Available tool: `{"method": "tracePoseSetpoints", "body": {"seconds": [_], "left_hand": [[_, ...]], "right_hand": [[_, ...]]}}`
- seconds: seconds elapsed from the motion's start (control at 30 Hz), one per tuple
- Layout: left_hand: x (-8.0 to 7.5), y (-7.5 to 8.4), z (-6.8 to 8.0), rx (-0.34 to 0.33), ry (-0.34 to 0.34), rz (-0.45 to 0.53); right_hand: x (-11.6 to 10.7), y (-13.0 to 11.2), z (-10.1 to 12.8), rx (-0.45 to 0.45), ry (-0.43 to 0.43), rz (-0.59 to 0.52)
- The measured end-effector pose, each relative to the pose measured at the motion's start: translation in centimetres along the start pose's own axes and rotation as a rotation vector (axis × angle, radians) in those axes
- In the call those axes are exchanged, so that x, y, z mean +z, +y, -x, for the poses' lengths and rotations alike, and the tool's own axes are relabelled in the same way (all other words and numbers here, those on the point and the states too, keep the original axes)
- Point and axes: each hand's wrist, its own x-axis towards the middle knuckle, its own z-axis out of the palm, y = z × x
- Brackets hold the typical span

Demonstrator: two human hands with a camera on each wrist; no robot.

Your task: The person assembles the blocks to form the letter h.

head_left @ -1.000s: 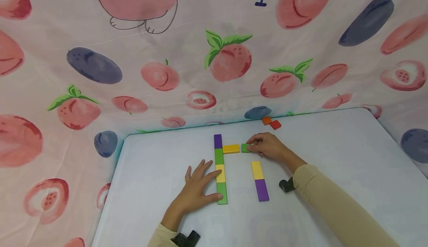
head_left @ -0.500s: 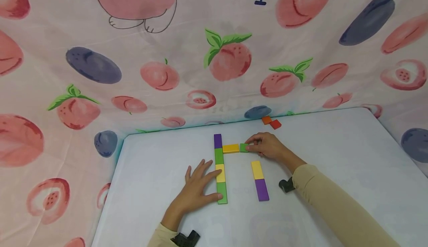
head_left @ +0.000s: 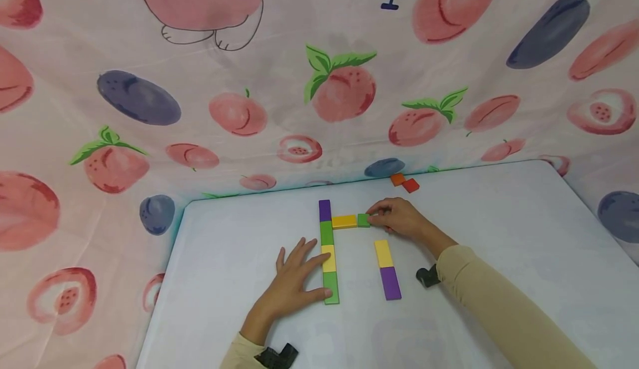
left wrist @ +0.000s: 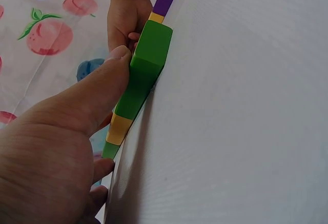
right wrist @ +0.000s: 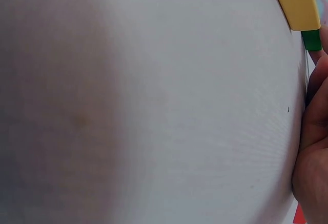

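Table (head_left: 499, 236): holds all the blocks and both hands; a hanging cloth (head_left: 249, 80) stands behind it and at its left.
Long row of blocks (head_left: 327, 252): runs from near to far at the table's middle; the left hand (head_left: 292, 286) lies flat against its left side near the front end.
Crosswise block (head_left: 344, 221): juts right from the row's far part; a small block (head_left: 363, 220) touches its right end.
Right hand (head_left: 401, 219): just right of the small block, fingers on it.
Short pair of blocks (head_left: 386, 269): right of the long row, in front of the right hand.
Two loose blocks (head_left: 404, 182): at the far edge, behind the right hand.
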Motion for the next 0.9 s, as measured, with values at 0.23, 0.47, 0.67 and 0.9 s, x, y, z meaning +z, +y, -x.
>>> {"method": "tracePoseSetpoints", "body": {"seconds": [0.23, 0.47, 0.67, 0.9], "left_hand": [[0.16, -0.27, 0.00, 0.004, 0.001, -0.010], [0.13, -0.22, -0.02, 0.004, -0.002, -0.011], [0.07, -0.14, -0.02, 0.000, -0.006, -0.002], [0.16, -0.29, -0.01, -0.002, -0.009, -0.008]], "right_hand": [[0.07, 0.05, 0.03, -0.005, 0.008, 0.006], [0.16, 0.07, 0.02, -0.009, 0.014, 0.014], [0.15, 0.10, 0.01, -0.006, 0.012, 0.009], [0.20, 0.18, -0.04, -0.005, 0.014, 0.009]]}}
